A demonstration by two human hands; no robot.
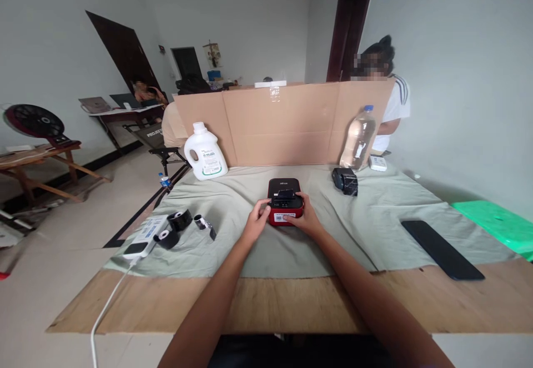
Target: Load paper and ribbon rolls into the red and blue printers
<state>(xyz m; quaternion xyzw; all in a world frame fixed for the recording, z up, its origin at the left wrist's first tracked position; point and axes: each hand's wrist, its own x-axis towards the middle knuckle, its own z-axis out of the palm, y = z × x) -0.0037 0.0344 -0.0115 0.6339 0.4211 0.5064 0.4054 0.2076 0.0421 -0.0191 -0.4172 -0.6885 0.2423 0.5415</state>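
Observation:
A small red and black device (284,201) sits on the pale green cloth (233,246) in the middle of the table. My left hand (257,220) touches its left side with fingers curled against it. On the other side, my right hand (305,216) grips its right edge, thumb on the red front. Both hands press the device between them.
Black tape rolls (179,221) and a white power strip (145,235) lie at the left. A white jug (205,152), a water bottle (358,137), a black object (345,181) and a cardboard screen (283,121) stand behind. A black phone (441,248) lies right. Another person (389,107) sits beyond the screen.

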